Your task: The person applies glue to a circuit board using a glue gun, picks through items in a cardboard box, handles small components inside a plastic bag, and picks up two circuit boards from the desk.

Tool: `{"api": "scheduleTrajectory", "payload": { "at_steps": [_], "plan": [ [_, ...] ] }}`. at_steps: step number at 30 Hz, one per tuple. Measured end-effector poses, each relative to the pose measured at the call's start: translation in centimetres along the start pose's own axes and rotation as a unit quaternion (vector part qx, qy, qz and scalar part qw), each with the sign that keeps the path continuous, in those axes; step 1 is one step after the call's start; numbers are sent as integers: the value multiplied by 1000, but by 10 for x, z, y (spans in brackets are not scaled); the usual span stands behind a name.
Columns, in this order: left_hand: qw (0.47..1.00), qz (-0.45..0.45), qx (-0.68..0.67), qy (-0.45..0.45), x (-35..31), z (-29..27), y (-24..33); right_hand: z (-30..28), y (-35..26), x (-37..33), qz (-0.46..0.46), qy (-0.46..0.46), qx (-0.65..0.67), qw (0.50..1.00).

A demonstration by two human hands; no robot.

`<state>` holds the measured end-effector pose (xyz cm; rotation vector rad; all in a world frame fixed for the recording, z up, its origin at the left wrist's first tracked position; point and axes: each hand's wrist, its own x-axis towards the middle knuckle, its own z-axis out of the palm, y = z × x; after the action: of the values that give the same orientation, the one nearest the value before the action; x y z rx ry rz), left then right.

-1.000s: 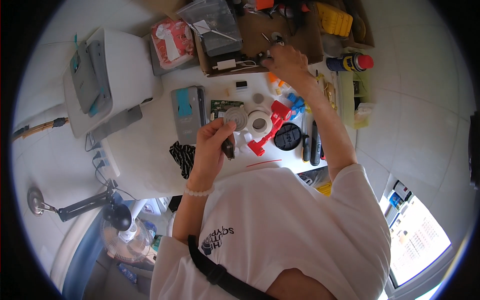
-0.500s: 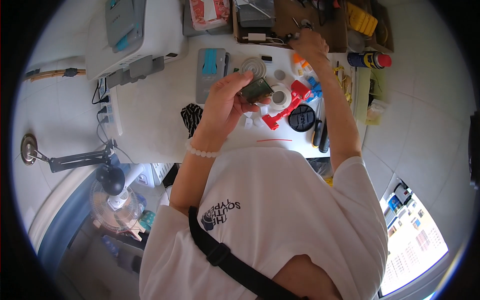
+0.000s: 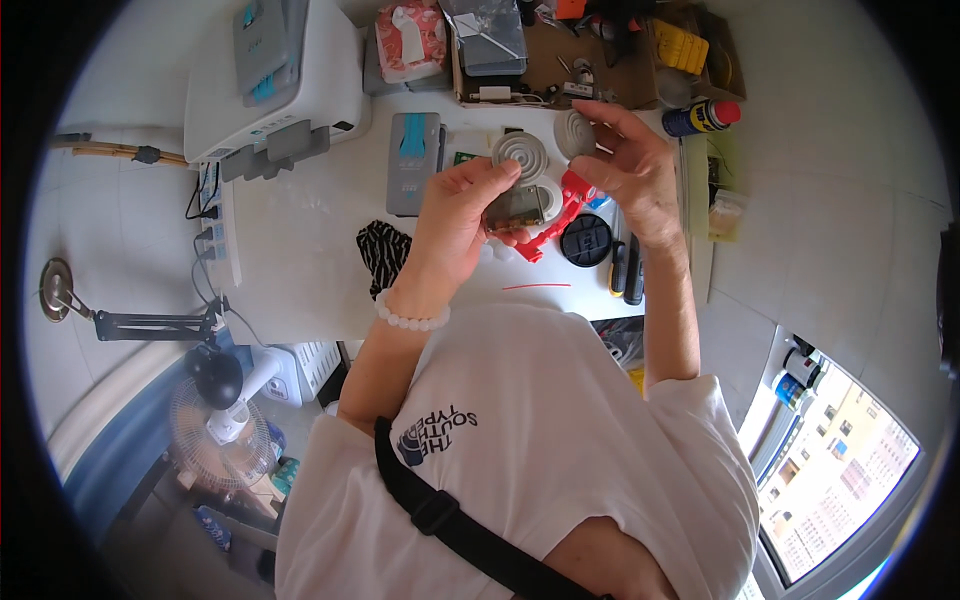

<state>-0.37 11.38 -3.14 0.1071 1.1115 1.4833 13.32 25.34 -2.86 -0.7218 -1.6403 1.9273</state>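
Note:
My left hand [image 3: 465, 205] is closed on a small dark, translucent rectangular piece [image 3: 516, 207], with the thumb over its upper edge. My right hand [image 3: 635, 175] grips a round grey disc with concentric rings [image 3: 573, 135] by its edges, between thumb and fingers. A similar ringed grey disc [image 3: 522, 152] lies on the table just beyond my left thumb. Below and between the hands are a white ring-shaped part [image 3: 549, 198] and a red plastic part [image 3: 570, 205], both partly hidden. A black round lid [image 3: 585, 240] lies nearer to me.
A cardboard box [image 3: 625, 80] of odds and ends stands at the far side, beside a spray can [image 3: 702, 118]. Two dark-handled tools [image 3: 626, 270] lie at right. On the left are a grey case [image 3: 411, 185], a patterned cloth [image 3: 382, 250] and a white printer [image 3: 270, 100].
My right hand has come back from the cardboard box toward my left hand and now holds a ringed grey disc. My left hand keeps its dark piece, turned slightly.

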Motion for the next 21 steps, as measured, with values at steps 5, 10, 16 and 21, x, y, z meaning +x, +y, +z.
{"api": "scheduleTrajectory", "payload": {
  "at_steps": [5, 10, 16, 21],
  "plan": [
    [998, 3, 60, 11, -10, 3, -8, 19, 12, -14, -59, -31, -101, 993],
    [993, -18, 115, 5, -8, -11, -18, 14, 24, -20, 71, -83, -18, 994],
    [980, -69, 184, 18, -4, -22, -30, 18, 52, -31, 122, -108, 56, 985],
    [975, -99, 199, 19, -1, -31, -41, 15, 68, -32, 194, -91, 150, 965]
  ]
}}
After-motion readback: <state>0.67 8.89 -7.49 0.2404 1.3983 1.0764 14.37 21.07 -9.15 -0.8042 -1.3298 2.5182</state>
